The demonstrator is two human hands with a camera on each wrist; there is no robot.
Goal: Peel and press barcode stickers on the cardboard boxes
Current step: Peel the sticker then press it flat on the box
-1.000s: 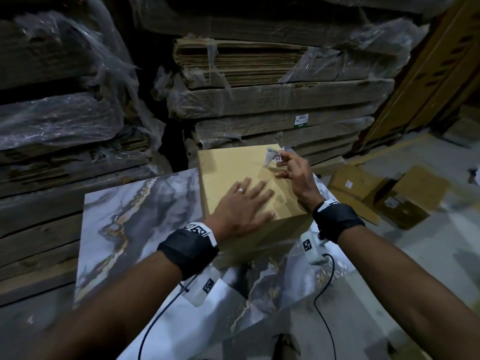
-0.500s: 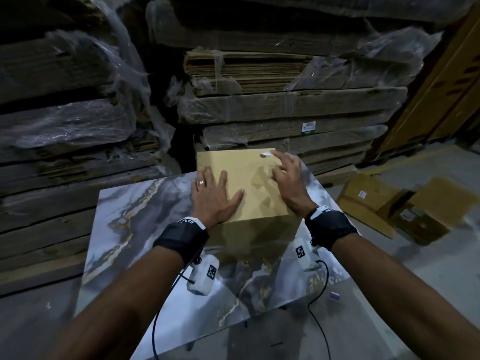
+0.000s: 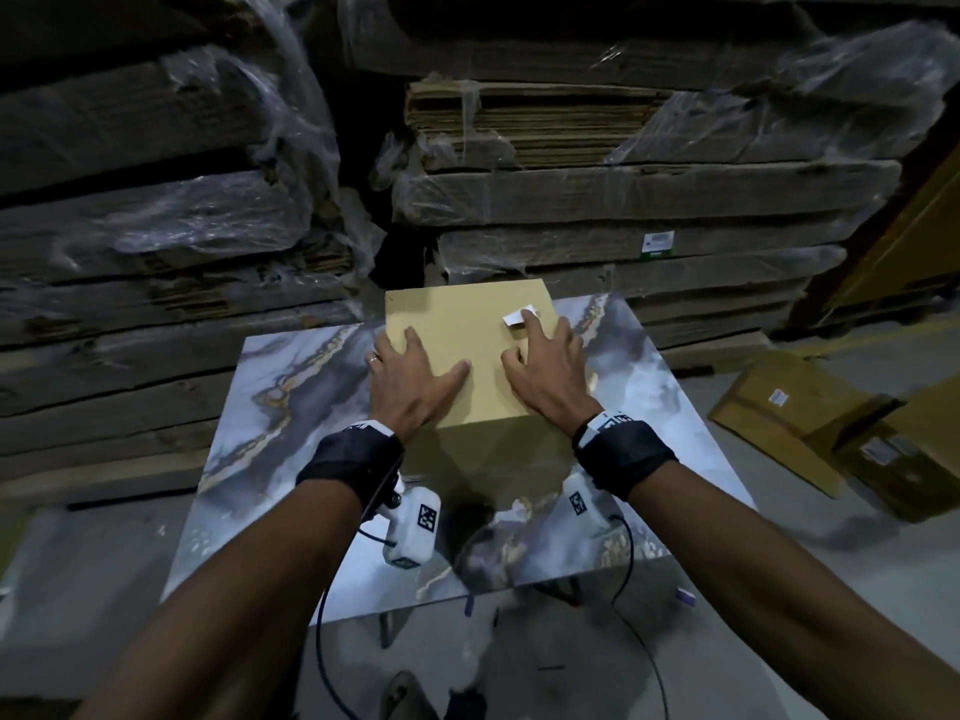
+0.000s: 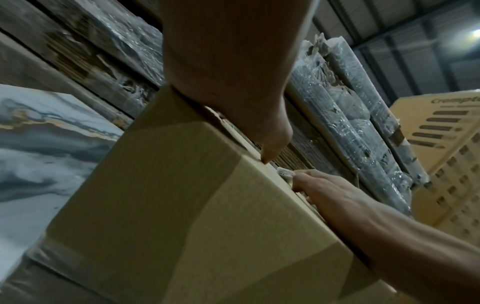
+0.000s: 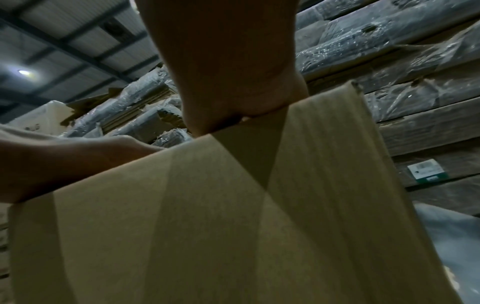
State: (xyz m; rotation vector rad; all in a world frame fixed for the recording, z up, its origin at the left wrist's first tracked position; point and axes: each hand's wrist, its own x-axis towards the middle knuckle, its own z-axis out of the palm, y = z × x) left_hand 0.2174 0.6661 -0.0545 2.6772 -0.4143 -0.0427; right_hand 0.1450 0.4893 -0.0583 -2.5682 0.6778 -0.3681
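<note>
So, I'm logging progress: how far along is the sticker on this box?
Done: the barcode sticker is peeled and lies on the cardboard box top. In hand: the right hand presses it with a fingertip while the left hand lies flat, steadying the box. Left: smoothing it down fully.

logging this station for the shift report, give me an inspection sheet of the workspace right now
surface: marble-pattern table, glossy, holds one box.
job's things: cardboard box upright on the table; white barcode sticker on its top, near the far right corner.
clutter: flattened boxes on the floor to the right.
grippers: left hand flat on the box top, steadying; right hand with a fingertip pressing the sticker.
cables: black cable hanging from each wrist camera.
surroundings: plastic-wrapped cardboard stacks behind the table.
</note>
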